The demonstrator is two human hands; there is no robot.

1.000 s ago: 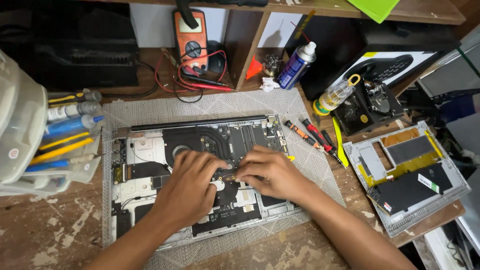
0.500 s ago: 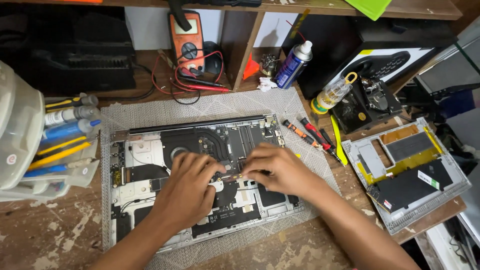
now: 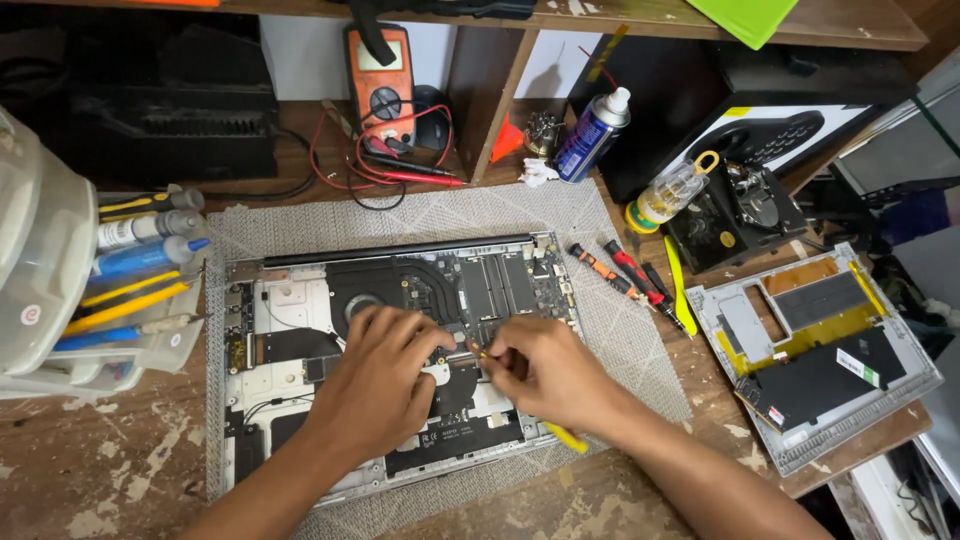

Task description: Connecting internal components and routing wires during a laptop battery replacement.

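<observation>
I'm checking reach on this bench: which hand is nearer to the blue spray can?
Right. The right hand works over the middle of the opened laptop, below the blue spray can at the bench's back. The left hand lies farther left, near the fan.

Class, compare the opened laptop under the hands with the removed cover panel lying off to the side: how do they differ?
The opened laptop lies on the grey mat, circuit boards and fan exposed; the cover panel rests at the desk's edge, tilted, showing black and yellow sheets. Both hands work over the laptop; none touches the panel. Both are silver-framed.
</observation>
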